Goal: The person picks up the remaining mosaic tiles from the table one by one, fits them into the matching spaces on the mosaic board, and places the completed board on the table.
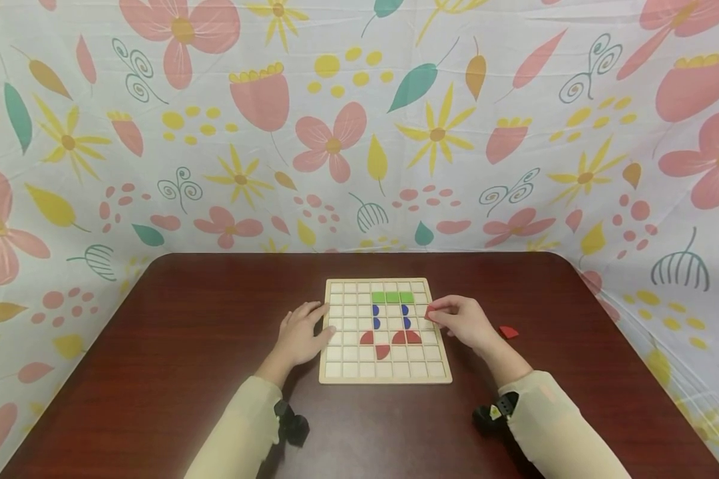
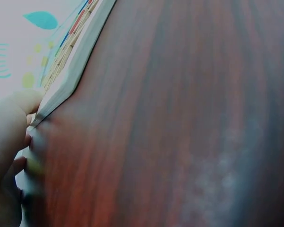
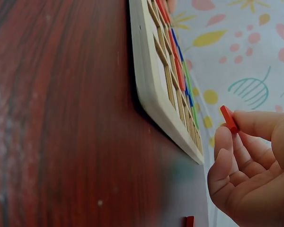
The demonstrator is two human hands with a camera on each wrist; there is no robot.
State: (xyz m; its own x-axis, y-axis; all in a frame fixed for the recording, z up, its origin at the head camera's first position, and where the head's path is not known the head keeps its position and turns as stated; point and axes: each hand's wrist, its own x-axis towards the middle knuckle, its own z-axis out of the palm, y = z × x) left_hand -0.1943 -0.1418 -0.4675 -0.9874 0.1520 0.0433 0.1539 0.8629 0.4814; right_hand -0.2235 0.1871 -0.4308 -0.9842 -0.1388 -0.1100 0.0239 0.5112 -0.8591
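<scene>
Pale glare hazes the tabletop [image 2: 213,179] in left wrist view

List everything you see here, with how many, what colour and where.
Table: 1, dark reddish-brown, under everything
Grid board: 1, pale wood, on the table
Squares: 3, green, board's second row from the far edge
Half-discs: 4, blue, two columns below the outer squares
Quarter-discs: 4, red, nearer than the half-discs
Held piece: 1, red, by the board's right edge
Loose piece: 1, red, on the table, right of the board
Cloth: 1, white with coloured prints, behind
Wrist devices: 2, black, at the sleeves
Sleeves: 2, cream
Left hand: 1, board's left edge
Right hand: 1, grip pinching the held piece
</scene>
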